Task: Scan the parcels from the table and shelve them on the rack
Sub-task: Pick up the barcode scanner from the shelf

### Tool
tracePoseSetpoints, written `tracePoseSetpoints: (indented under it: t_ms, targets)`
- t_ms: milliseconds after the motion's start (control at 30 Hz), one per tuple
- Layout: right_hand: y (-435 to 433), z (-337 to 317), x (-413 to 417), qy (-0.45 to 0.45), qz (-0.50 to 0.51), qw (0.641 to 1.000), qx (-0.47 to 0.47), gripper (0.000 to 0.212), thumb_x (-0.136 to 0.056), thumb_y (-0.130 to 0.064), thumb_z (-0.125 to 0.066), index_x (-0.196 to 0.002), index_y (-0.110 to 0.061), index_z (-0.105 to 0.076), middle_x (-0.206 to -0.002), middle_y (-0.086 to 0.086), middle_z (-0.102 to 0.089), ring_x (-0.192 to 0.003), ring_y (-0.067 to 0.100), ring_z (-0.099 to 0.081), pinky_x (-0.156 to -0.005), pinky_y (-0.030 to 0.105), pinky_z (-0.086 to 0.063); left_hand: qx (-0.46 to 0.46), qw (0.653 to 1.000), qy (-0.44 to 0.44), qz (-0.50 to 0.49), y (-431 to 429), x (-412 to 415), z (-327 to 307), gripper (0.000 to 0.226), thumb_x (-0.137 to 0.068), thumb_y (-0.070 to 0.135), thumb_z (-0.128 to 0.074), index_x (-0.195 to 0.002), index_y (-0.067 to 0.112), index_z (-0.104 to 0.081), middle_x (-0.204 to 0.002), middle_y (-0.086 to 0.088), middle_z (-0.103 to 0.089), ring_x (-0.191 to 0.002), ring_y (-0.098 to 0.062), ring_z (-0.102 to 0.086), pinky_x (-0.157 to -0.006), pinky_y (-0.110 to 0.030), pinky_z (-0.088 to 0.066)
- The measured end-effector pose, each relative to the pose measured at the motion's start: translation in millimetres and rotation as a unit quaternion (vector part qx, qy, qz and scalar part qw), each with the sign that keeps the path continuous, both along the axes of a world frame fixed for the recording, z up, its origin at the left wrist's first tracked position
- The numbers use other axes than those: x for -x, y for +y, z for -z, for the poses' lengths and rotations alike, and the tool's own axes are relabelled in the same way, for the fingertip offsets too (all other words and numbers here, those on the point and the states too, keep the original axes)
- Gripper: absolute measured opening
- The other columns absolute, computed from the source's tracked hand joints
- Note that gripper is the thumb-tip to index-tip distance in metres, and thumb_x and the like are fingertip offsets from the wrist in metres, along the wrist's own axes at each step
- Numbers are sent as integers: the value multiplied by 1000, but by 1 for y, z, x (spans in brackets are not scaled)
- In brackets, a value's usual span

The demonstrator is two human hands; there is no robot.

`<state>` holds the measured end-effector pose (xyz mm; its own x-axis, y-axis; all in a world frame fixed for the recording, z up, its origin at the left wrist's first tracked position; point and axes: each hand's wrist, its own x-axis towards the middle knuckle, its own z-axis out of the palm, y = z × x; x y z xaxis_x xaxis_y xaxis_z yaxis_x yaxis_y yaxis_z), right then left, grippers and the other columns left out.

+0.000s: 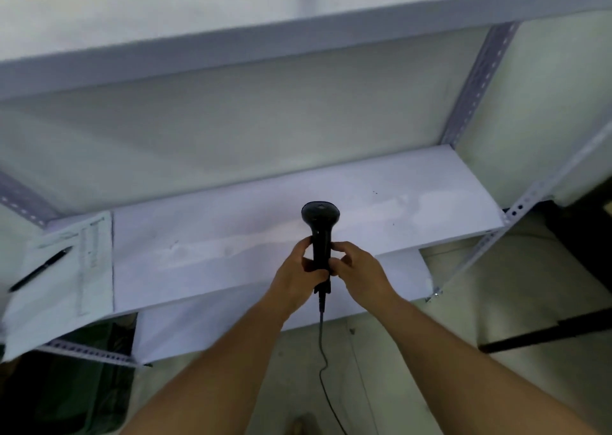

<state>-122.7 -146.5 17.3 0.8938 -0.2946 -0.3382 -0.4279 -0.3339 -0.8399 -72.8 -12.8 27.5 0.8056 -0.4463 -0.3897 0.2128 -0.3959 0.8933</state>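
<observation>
Status: early stage, judged from the shelf contents; no parcels are in view, and the surface that carries them is outside the frame.

Scanner [320, 232]: black, handheld, held upright over the front edge of the middle shelf [231, 246] of the rack [477, 80]; its head points toward the back of that shelf; its cable [323, 352] hangs down in front of the shelf.

Grip, left hand [294, 275]: fingers and thumb curled round the scanner handle from the left; closed firmly on it.

Grip, right hand [359, 269]: fingertips pinch the same handle from the right; closed on it, holding nothing else.

Middle shelf: bare across its centre and right; at its left end lies a sheet [66, 269] with a pen [39, 269] on top. No parcels show on the upper shelf [298, 34] or on the lower shelf [231, 322].

Done: scanner in hand; nothing shelved as far as visible.

Left, by judgement: the full cycle for every parcel; fetch from the surface, scan, place on the rack. One hand must come off the scanner before any parcel can be lifted.
</observation>
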Motion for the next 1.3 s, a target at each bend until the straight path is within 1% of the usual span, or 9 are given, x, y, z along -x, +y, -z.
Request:
tracePoseSetpoints:
  t_ms: [167, 467, 567, 700, 800, 867, 1000, 1200, 1300]
  targets:
    - [-2, -58, 36, -34, 33, 999, 5, 30, -104, -28, -47, -129, -20, -59, -102, 1, -68, -96, 16, -64, -80, 24, -47, 3, 1000, -30, 8, -6, 33, -48, 67, -89, 7, -64, -146, 27, -35, -84, 5, -71, -77, -9, -68, -75, -24, -51]
    - [-8, -140, 83, -104, 101, 989, -17, 12, -98, -26, -58, -110, -28, -61, -94, -3, -67, -94, 16, -65, -87, 30, -52, 27, 994, -91, 52, -13, 74, -114, 68, -92, 10, -61, -147, 35, -30, -98, 3, -66, -94, -9, -65, -87, -26, -50]
    - [-10, -170, 91, -137, 130, 981, -38, 44, -92, -27, -67, -132, -26, -48, -94, -3, -61, -96, 15, -61, -79, 20, -46, 42, 986, -132, 90, -16, 84, -134, 66, -93, 8, -60, -145, 36, -31, -99, 5, -63, -95, -5, -63, -86, -24, -52]
    - [-16, -202, 97, -212, 150, 964, -51, 90, -84, -19, -76, -151, -37, -19, -109, -6, -58, -104, 6, -58, -82, 13, -43, 89, 972, -176, 130, -25, 92, -162, 62, -94, 5, -59, -138, 41, -33, -101, 11, -61, -96, -9, -62, -77, -13, -52]
    - [-23, -219, 96, -277, 179, 942, -59, 103, -79, -10, -80, -154, -38, -15, -127, -16, -51, -124, 12, -52, -103, 24, -43, 112, 961, -186, 169, -32, 98, -179, 61, -94, 7, -60, -137, 40, -33, -102, 14, -60, -94, -8, -63, -76, -12, -52]
    - [-25, -230, 98, -317, 210, 923, -61, 103, -77, -7, -81, -153, -37, -20, -133, -16, -49, -123, 5, -52, -97, 13, -43, 130, 955, -190, 189, -38, 103, -187, 64, -94, 8, -61, -139, 41, -30, -101, 14, -60, -91, -1, -62, -75, -12, -52]
    - [-30, -244, 105, -399, 260, 876, -76, 88, -74, -1, -81, -143, -34, -36, -126, -15, -53, -110, -3, -59, -86, 14, -51, 146, 936, -232, 219, -56, 108, -194, 66, -94, 14, -62, -143, 43, -30, -111, 7, -61, -98, -4, -62, -84, -23, -55]
    - [-56, -265, 141, -459, 308, 833, -1, 80, -69, 5, -82, -124, -38, -44, -125, -10, -54, -108, -3, -59, -89, 16, -50, 161, 876, -319, 323, -92, 127, -208, 64, -95, 27, -58, -135, 58, -19, -124, 6, -55, -111, -11, -55, -97, -37, -50]
    - [-78, -275, 172, -477, 338, 810, 41, 80, -68, 7, -82, -125, -35, -44, -127, -6, -54, -110, -4, -58, -90, 15, -48, 145, 846, -319, 402, -120, 140, -212, 67, -89, 46, -48, -146, 54, -14, -130, 9, -53, -116, -10, -54, -99, -41, -49]
